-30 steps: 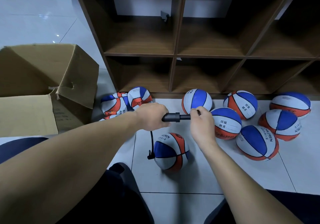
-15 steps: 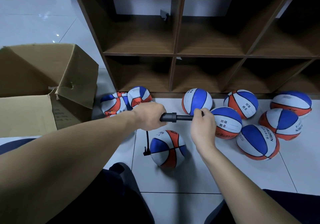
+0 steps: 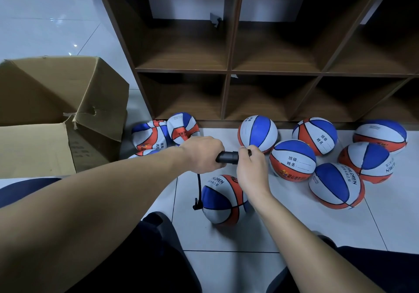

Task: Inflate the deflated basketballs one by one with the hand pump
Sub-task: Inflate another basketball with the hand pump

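A black hand pump (image 3: 226, 157) is held level above the floor. My left hand (image 3: 201, 154) is shut around its barrel, and my right hand (image 3: 250, 170) is shut on the handle end, close against the barrel. A thin black hose (image 3: 199, 190) drops from the pump to the left side of a red, white and blue basketball (image 3: 223, 199) lying on the tiles below my hands. Crumpled, deflated basketballs (image 3: 165, 134) lie at the left by the shelf's foot. Several round basketballs (image 3: 292, 160) rest to the right.
A dark wooden cubby shelf (image 3: 226, 70) stands behind the balls. An open cardboard box (image 3: 56, 115) sits on the floor at the left. My dark-trousered knees (image 3: 145, 258) frame the bottom of the view. White tiles run to the right front.
My right hand has pushed the pump handle leftward into the barrel, so the exposed rod has shortened. The connected ball has shifted slightly left and down in view.
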`<state>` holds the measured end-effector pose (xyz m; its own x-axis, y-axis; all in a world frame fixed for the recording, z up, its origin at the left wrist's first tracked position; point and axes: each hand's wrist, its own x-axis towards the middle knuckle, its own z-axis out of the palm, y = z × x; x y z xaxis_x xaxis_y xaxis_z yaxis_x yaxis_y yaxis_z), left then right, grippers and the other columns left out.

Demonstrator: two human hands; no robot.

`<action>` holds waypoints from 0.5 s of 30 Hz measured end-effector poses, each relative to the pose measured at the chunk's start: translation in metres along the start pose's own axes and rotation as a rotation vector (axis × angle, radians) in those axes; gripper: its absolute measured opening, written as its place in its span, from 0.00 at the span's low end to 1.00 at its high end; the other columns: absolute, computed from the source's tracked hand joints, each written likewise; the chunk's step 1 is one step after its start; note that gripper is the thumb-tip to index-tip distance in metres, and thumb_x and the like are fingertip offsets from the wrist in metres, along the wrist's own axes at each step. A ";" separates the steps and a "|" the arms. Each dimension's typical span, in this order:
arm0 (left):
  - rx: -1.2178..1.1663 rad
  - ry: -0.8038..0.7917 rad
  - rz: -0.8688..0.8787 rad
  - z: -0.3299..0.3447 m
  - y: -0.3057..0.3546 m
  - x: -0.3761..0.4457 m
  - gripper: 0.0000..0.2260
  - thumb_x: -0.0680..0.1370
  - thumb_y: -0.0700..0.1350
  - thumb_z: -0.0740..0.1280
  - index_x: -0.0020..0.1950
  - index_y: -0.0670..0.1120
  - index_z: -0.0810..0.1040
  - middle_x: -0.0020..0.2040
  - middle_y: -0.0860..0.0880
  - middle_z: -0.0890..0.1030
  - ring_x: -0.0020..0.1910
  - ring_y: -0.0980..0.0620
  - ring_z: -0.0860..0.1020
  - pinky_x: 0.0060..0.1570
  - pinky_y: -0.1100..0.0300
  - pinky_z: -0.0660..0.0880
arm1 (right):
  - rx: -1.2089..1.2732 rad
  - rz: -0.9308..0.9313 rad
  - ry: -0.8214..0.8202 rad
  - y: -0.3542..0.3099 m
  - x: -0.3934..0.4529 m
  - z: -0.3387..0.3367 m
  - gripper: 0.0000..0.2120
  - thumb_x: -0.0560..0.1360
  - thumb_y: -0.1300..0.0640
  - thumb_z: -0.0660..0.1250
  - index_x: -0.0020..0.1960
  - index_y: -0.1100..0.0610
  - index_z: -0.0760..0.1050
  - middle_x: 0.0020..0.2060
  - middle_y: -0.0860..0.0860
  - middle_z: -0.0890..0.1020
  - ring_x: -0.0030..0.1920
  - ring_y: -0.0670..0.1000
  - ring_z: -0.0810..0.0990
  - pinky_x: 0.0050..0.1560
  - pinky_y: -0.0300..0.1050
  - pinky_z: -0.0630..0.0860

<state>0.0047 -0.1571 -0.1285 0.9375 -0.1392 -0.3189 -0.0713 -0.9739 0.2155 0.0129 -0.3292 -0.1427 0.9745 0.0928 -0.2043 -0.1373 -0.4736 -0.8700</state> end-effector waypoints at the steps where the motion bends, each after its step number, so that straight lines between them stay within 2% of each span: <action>1: 0.000 0.000 0.003 0.000 -0.001 0.000 0.13 0.83 0.58 0.67 0.41 0.55 0.75 0.36 0.52 0.80 0.36 0.51 0.79 0.34 0.56 0.72 | -0.001 0.002 -0.013 0.000 0.001 -0.001 0.16 0.86 0.53 0.60 0.40 0.57 0.66 0.34 0.51 0.72 0.36 0.51 0.70 0.36 0.50 0.66; 5: -0.003 -0.004 0.005 -0.001 -0.005 -0.001 0.12 0.83 0.59 0.67 0.45 0.54 0.78 0.37 0.52 0.80 0.37 0.50 0.80 0.37 0.55 0.77 | -0.020 -0.001 -0.079 0.000 0.007 -0.005 0.16 0.85 0.52 0.60 0.41 0.57 0.68 0.35 0.51 0.73 0.37 0.52 0.70 0.37 0.47 0.67; 8: -0.007 -0.011 0.004 -0.001 -0.006 0.000 0.13 0.83 0.58 0.68 0.42 0.55 0.75 0.37 0.52 0.80 0.36 0.51 0.78 0.36 0.56 0.74 | -0.043 -0.015 -0.094 -0.001 0.010 -0.013 0.17 0.85 0.53 0.61 0.39 0.56 0.67 0.32 0.49 0.70 0.33 0.50 0.68 0.31 0.41 0.65; 11: -0.038 -0.031 -0.033 -0.004 -0.016 -0.003 0.13 0.83 0.57 0.68 0.41 0.55 0.75 0.37 0.51 0.80 0.37 0.51 0.79 0.35 0.55 0.75 | -0.031 0.017 -0.047 0.001 0.020 -0.028 0.16 0.81 0.55 0.62 0.36 0.55 0.64 0.29 0.48 0.67 0.33 0.51 0.65 0.35 0.47 0.63; 13: -0.064 -0.057 -0.064 -0.006 -0.027 -0.006 0.10 0.83 0.57 0.69 0.46 0.54 0.80 0.39 0.50 0.82 0.39 0.49 0.81 0.39 0.51 0.81 | 0.036 0.097 0.028 0.004 0.030 -0.041 0.12 0.77 0.56 0.62 0.36 0.54 0.65 0.31 0.51 0.65 0.34 0.53 0.63 0.36 0.52 0.61; 15: -0.082 -0.063 -0.080 -0.007 -0.031 -0.007 0.09 0.83 0.57 0.69 0.50 0.53 0.82 0.40 0.50 0.82 0.40 0.50 0.81 0.39 0.53 0.80 | 0.119 0.194 0.081 0.007 0.038 -0.051 0.10 0.76 0.56 0.62 0.37 0.53 0.66 0.32 0.52 0.65 0.35 0.54 0.62 0.36 0.53 0.61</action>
<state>0.0025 -0.1244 -0.1265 0.9157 -0.0752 -0.3947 0.0332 -0.9648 0.2608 0.0584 -0.3738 -0.1338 0.9383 -0.0628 -0.3402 -0.3385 -0.3688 -0.8657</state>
